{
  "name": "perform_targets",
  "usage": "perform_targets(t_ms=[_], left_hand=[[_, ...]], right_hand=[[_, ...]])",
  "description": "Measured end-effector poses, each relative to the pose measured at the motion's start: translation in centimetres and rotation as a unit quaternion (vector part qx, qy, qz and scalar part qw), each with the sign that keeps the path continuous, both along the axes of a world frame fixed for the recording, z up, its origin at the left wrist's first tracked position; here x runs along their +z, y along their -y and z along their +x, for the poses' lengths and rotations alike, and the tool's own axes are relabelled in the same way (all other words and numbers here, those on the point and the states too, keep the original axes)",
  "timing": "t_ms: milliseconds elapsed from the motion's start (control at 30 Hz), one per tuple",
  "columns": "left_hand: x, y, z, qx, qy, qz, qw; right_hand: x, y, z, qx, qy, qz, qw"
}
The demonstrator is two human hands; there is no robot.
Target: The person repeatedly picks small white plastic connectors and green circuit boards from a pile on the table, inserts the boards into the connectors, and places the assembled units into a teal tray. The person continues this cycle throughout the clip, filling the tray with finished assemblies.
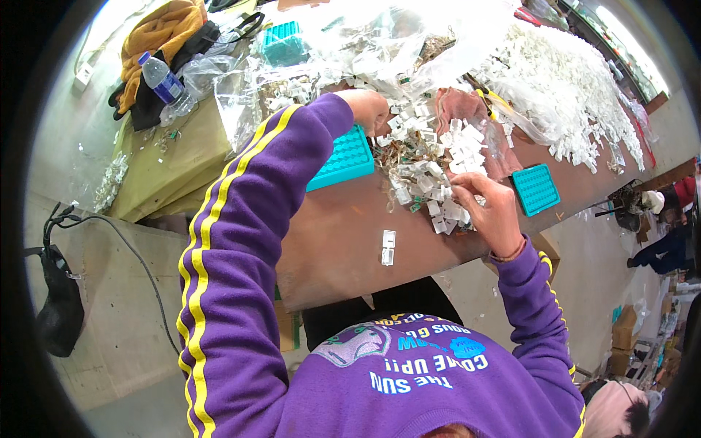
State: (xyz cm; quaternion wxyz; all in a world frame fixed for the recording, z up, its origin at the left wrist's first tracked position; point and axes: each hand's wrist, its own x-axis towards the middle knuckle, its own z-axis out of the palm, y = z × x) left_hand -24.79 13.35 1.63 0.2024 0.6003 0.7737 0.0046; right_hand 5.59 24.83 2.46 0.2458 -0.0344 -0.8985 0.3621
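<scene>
Head view: left hand (369, 109) reaches into pile of small white plastic parts (431, 175) on brown surface (336, 248), fingers hidden, can't tell grip. Right hand (491, 208) at pile's near edge, fingers pinched on a white part. Teal tray (343, 157) just beside left hand; 2nd teal tray (535, 188) near right.

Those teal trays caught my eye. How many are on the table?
3: one teal tray under the left forearm, one beside the right hand, one at the far edge among plastic bags. More may be hidden.
</scene>
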Motion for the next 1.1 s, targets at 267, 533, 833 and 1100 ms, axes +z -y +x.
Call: perform_targets(t_ms=[267, 533, 833, 1100], left_hand=[[0.3, 1.4, -0.6, -0.039, 0.058, 0.148, 0.987], [0.7, 10.1, 6.2, 0.243, 0.297, 0.419, 0.823], [-1.5, 15.2, 16.7, 0.384, 0.591, 0.478, 0.524], [-4.2, 14.6, 21.1, 0.421, 0.666, 0.492, 0.37]], right_hand=[[-0.7, -2.7, -7.4, 0.0, -0.035, 0.255, 0.966], [-1.6, -3.8, -11.2, 0.068, -0.017, 0.175, 0.982], [1.7, -3.9, -12.0, 0.153, 0.101, -0.448, 0.875], [1.7, 0.6, -10.5, 0.224, 0.19, -0.544, 0.786]])
